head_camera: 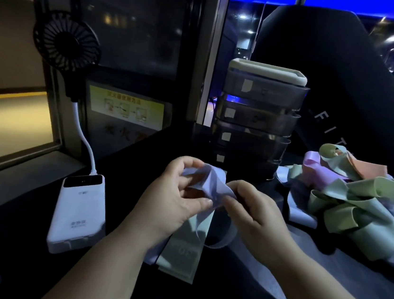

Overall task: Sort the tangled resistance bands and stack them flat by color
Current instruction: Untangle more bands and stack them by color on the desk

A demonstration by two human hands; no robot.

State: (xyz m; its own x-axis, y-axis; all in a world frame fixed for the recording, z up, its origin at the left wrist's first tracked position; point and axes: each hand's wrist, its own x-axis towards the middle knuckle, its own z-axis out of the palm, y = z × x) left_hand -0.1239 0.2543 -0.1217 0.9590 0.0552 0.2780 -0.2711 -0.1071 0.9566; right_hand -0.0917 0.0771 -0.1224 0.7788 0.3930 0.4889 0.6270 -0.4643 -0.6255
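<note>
A pale lavender-blue band [208, 183] is bunched between both hands above the dark table. My left hand [175, 196] pinches its left side with thumb and fingers. My right hand [252, 218] pinches its right side, and a loop of the band [223, 239] hangs below. Under the hands a light green band [182, 254] lies flat on the table. At the right, a tangled pile of bands [358, 201] in green, lavender, pink and peach lies heaped.
A white power bank [79, 212] lies left of the hands, its cable running up to a black clip fan [66, 40]. A stack of dark drawer trays [256, 122] stands behind the hands. A black chair back [336, 79] rises at the right.
</note>
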